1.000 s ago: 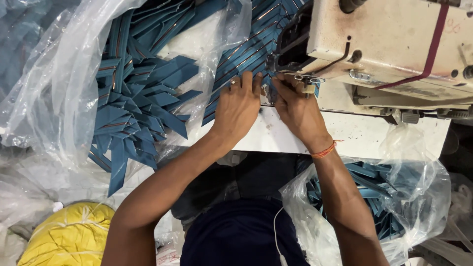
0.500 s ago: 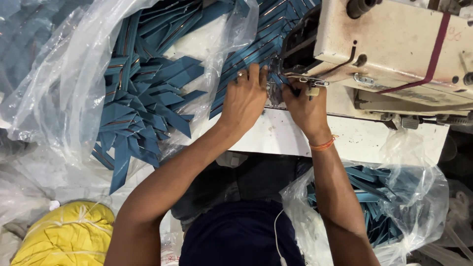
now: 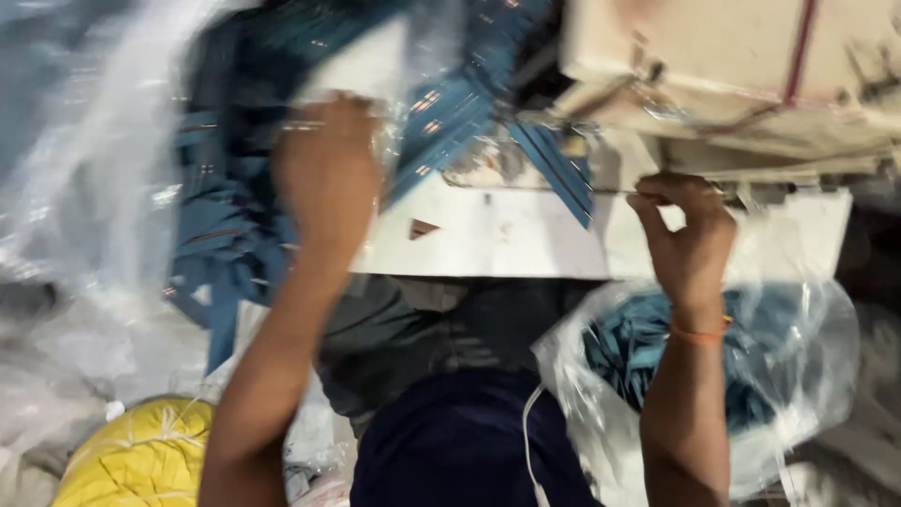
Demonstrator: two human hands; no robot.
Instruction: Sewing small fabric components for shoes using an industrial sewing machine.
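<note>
- Since half a second ago, our left hand point(image 3: 324, 174) has swung away from the sewing machine point(image 3: 732, 70) to the heap of blue fabric strips point(image 3: 221, 235); blur hides whether its fingers are closed.
- One blue strip point(image 3: 554, 169) lies at the machine on the white counter point(image 3: 507, 239).
- Our right hand point(image 3: 690, 239) pinches the counter's edge, fingers together, above a plastic bag point(image 3: 807, 376) of strips.

Teal-blue fabric strips point(image 3: 235, 216) with faint pale stitching, a cream sewing machine point(image 3: 732, 66) banded maroon, white tabletop point(image 3: 507, 235), yellow bundle point(image 3: 141, 460), orange wrist thread point(image 3: 699, 333), clear plastic bag point(image 3: 826, 376).
</note>
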